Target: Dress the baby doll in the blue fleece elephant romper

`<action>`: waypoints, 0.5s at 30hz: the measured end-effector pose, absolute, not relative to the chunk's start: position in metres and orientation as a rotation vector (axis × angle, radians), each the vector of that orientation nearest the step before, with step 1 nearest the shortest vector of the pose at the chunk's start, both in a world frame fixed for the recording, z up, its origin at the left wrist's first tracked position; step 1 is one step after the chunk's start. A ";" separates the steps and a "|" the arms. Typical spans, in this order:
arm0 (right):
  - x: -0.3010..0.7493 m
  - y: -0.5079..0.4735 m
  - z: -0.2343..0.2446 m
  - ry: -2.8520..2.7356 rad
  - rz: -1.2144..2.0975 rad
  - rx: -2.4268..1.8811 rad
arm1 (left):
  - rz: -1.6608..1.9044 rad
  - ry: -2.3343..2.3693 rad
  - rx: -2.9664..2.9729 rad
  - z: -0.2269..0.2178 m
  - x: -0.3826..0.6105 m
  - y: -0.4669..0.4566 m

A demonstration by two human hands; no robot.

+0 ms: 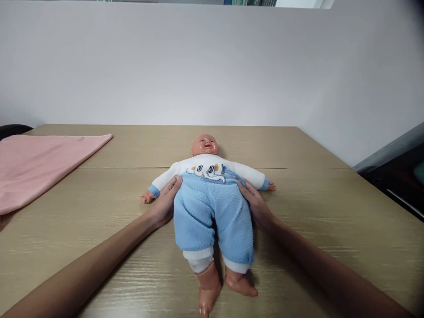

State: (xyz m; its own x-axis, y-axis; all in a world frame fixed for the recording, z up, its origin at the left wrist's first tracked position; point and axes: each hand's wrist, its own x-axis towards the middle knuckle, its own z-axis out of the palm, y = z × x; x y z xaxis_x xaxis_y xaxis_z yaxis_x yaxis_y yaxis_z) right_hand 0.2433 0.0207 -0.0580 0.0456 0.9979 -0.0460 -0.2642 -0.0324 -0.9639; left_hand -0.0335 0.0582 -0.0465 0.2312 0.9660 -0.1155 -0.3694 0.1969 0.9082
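A baby doll lies on its back on the wooden table, head away from me and bare feet toward me. It wears a white top with an embroidered animal face, and fluffy light-blue trousers with white cuffs. Its arms stretch out to both sides. My left hand grips the doll's left-hand side of the picture at the waist, thumb on the blue cloth. On the opposite side my right hand holds the waist the same way. The fingers of both hands are partly hidden beside and under the body.
A pink cloth is spread at the table's left and reaches its edge. The wooden table has a seam running across it. Behind stands a pale wall. A dark object is beyond the right edge.
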 end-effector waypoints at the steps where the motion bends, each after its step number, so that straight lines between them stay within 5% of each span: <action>1: 0.245 0.021 -0.056 -0.996 1.284 -1.086 | 1.091 0.836 0.925 -0.047 -0.035 0.062; 15: 0.257 0.050 0.007 -1.796 0.796 -1.177 | 0.892 0.815 1.606 -0.001 -0.063 0.082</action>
State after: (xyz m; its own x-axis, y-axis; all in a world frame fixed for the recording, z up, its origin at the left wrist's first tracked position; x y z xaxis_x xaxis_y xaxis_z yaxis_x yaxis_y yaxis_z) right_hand 0.2565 0.0499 0.0074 -0.2205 0.9303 0.2932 0.4072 0.3609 -0.8390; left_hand -0.0628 0.0816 -0.0006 0.4849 0.8635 0.1386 0.0595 -0.1907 0.9798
